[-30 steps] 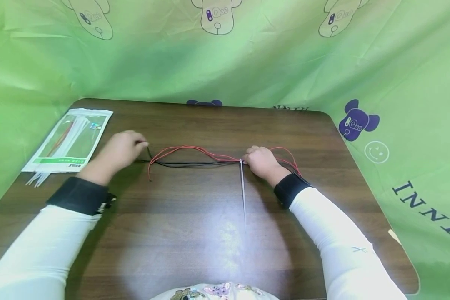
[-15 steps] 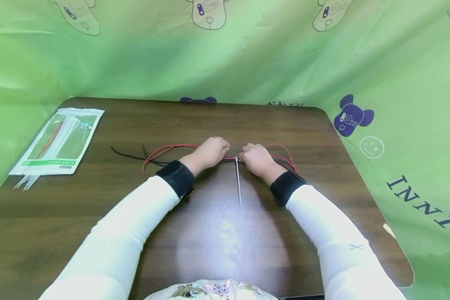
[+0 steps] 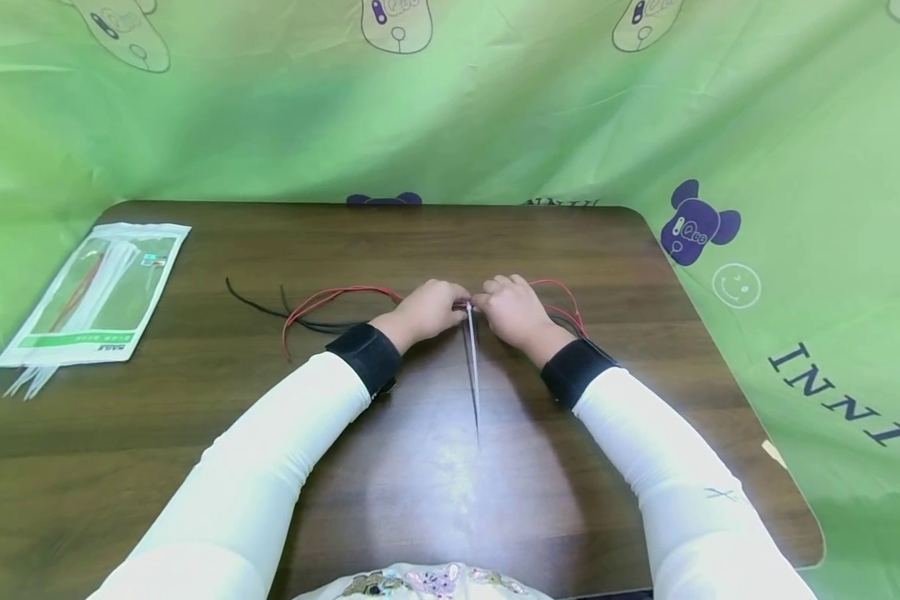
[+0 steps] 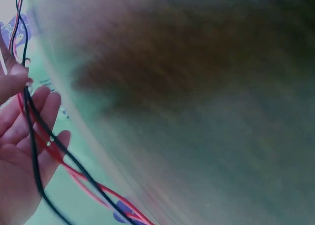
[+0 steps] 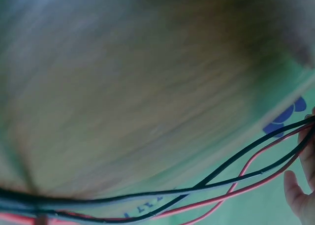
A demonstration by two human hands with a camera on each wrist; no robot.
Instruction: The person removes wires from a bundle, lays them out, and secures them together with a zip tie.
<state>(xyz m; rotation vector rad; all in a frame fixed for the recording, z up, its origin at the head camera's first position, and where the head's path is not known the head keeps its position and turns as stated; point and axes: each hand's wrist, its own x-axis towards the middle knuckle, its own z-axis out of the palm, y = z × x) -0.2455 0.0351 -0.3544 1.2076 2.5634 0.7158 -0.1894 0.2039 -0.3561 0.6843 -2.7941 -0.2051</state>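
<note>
Red wires and black wires form a loose bundle across the table. A white cable tie sits at its middle, its long tail pointing toward the person. Left of the tie, my left hand pinches the bundle, and in the left wrist view the wires run from thumb and finger across an open palm. My right hand grips the bundle just right of the tie, its fingertips hidden in part. The right wrist view shows black and red wires spreading from fingers at the right edge.
At the table's left lies a clear, white-edged bag of cable ties, with several tie ends sticking out at its near edge. A green printed cloth rises behind the brown table. A pale scrap is at the right edge.
My left hand has left the black wire ends at the left and come right, to the bundle beside the cable tie. My right hand has stayed by the tie, and the tie now sits slightly higher.
</note>
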